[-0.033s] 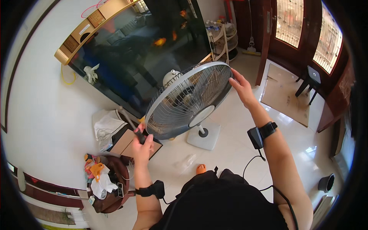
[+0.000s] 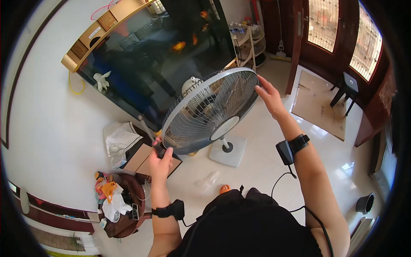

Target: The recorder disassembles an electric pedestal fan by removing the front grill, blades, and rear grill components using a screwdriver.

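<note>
A grey standing fan [image 2: 209, 111] rises in front of me on a white square base [image 2: 228, 156], its round wire cage tilted up. My left hand [image 2: 160, 160] is closed around the dark handle of a screwdriver [image 2: 150, 132], whose metal shaft points up and away to the left. That hand is at the cage's lower left edge, and its thumb seems to touch the rim. On the upper right rim, my right hand [image 2: 270, 99] grips with its fingertips and thumb. The motor housing [image 2: 191, 85] shows partly behind the cage.
Behind the fan stands a large dark fish tank [image 2: 141, 55]. A box [image 2: 142, 159] and a white bag [image 2: 120, 139] lie at left, near a brown chair [image 2: 132, 188] piled with things. Clear plastic [image 2: 208, 180] lies on the floor. A black stool [image 2: 347, 89] stands at right.
The screwdriver's shaft tip has swung slightly up and to the right, with my left hand shifting a little. The fan's cage has barely moved, and my right hand keeps its place.
</note>
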`<state>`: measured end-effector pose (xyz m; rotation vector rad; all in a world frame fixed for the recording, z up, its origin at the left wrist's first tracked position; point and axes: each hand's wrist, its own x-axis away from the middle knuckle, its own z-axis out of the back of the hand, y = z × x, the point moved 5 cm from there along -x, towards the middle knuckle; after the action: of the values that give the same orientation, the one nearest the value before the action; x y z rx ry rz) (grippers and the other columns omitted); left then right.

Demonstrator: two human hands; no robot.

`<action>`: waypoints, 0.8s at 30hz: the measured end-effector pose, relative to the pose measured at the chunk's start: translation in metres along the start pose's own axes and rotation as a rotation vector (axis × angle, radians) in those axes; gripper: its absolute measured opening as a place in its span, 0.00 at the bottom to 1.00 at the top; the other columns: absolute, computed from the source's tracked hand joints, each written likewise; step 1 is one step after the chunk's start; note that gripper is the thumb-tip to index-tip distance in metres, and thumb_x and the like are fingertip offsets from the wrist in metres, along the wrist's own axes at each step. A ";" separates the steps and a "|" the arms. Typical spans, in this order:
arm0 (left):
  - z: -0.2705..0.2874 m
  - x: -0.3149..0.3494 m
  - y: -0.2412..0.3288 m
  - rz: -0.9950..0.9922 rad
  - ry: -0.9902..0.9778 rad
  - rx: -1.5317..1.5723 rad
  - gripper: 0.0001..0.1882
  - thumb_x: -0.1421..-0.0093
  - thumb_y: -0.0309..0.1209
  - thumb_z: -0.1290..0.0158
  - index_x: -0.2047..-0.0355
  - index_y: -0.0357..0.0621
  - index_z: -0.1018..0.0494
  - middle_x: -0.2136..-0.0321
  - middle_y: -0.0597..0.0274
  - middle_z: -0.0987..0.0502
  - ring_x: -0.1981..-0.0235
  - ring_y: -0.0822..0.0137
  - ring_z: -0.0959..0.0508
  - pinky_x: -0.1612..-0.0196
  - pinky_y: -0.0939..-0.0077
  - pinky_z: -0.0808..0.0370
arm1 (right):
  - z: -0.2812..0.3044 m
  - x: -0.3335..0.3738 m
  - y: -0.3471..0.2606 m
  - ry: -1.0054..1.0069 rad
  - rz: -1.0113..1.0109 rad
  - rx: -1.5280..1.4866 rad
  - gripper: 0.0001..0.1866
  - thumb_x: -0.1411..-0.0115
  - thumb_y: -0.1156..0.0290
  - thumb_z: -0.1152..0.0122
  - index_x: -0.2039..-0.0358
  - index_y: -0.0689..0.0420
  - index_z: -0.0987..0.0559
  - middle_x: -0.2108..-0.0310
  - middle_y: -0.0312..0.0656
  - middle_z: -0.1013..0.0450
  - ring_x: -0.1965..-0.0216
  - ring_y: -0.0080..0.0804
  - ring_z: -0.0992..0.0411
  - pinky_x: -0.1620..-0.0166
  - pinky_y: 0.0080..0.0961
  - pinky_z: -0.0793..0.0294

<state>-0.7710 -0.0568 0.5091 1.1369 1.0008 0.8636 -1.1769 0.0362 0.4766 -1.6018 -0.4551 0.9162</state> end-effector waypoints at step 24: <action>0.020 -0.051 -0.009 -0.146 -0.041 0.007 0.25 0.42 0.25 0.49 0.44 0.40 0.40 0.67 0.66 0.28 0.84 0.81 0.36 0.85 0.88 0.38 | -0.005 0.060 -0.014 0.022 -0.116 -0.057 0.29 0.42 0.77 0.55 0.39 0.51 0.42 0.39 0.35 0.44 0.41 0.26 0.44 0.48 0.25 0.39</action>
<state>-0.7684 -0.1124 0.5126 1.0695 1.0397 0.7177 -1.1337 0.0800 0.4710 -1.6182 -0.5577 0.8032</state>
